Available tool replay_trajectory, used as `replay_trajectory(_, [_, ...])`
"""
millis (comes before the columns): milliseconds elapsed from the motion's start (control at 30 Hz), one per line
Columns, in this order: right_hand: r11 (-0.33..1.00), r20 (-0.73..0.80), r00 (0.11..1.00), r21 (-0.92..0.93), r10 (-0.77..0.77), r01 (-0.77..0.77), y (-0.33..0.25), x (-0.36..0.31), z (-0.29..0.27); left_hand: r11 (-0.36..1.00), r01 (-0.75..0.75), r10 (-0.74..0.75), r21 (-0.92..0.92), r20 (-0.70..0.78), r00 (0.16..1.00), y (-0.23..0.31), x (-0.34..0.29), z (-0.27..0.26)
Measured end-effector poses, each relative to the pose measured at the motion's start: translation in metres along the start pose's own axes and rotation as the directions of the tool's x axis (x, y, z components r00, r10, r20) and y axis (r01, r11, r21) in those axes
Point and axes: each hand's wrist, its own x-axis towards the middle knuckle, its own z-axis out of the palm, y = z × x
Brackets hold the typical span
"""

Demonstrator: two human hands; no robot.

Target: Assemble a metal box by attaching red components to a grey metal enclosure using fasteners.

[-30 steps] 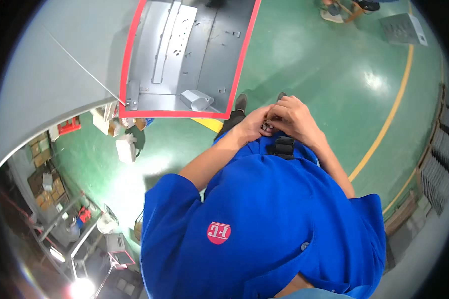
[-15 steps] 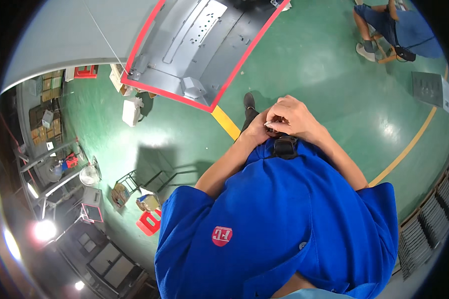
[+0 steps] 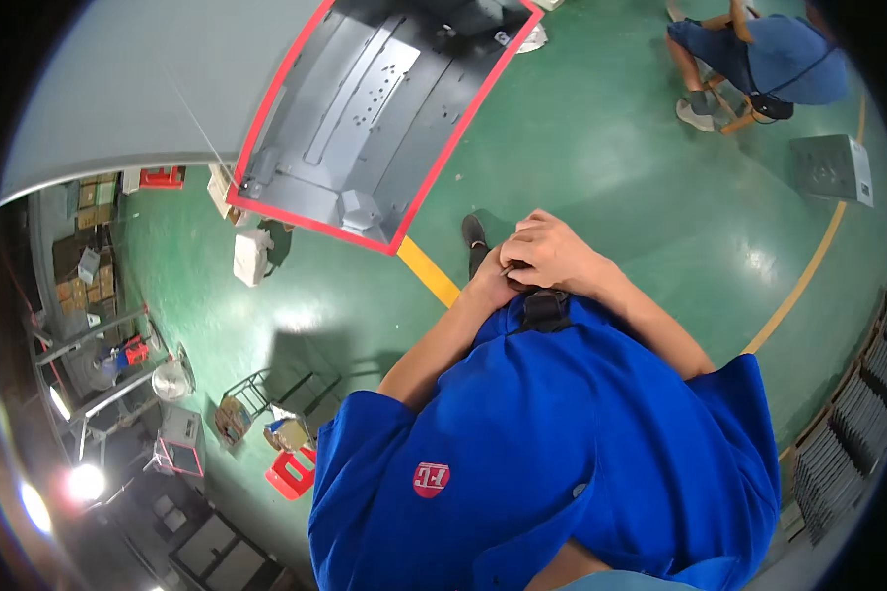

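My two hands meet in front of my waist, just above a black buckle or pouch (image 3: pixel 545 309) worn over the blue shirt (image 3: pixel 522 424). Lying across from the left side, my right hand (image 3: pixel 554 251) has its fingers bent and pinched together over the left one. My left hand (image 3: pixel 495 280) is mostly covered by it, its fingers closed. A small dark bit shows between the fingertips, too small and hidden to name. Beyond the hands stands a grey metal cabinet shell (image 3: pixel 315 228) with a red edge, touched by neither hand.
A seated person (image 3: pixel 793 59) in blue is at the far right, near a grey metal box (image 3: pixel 831 169) on the green floor. To the left are a white bag (image 3: pixel 251 258), a red stool (image 3: pixel 291 475) and a fan (image 3: pixel 172 379). Stacked grey panels (image 3: pixel 848 433) line the right edge.
The view has shifted a little, so the cabinet and the seated person appear further left. My hands stay together at the waist, with the right fingers curled slightly differently over the left.
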Motion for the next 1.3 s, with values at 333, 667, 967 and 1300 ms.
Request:
replay_trajectory(333, [1.000, -0.091, 0.995, 0.014, 0.026, -0.025, -0.023, 0.013, -0.005, 0.995, 0.038, -0.026, 0.088, -0.126, 0.992, 0.022, -0.012, 0.023])
replay_trajectory(667, [0.997, -0.138, 0.987, 0.020, 0.081, -0.079, -0.046, 0.023, 0.007, 0.979, 0.083, -0.079, 0.185, -0.030, 0.996, 0.039, -0.036, 0.024])
replay_trajectory(967, [0.983, -0.119, 0.977, -0.018, 0.179, -0.182, -0.061, 0.022, 0.008, 0.958, 0.155, -0.155, 0.241, -0.022, 0.988, 0.035, -0.035, 0.013])
replay_trajectory(1300, [0.980, -0.044, 0.980, -0.049, 0.192, -0.194, -0.055, 0.013, -0.012, 0.971, 0.121, -0.145, 0.207, 0.109, 0.983, 0.030, -0.027, 0.032])
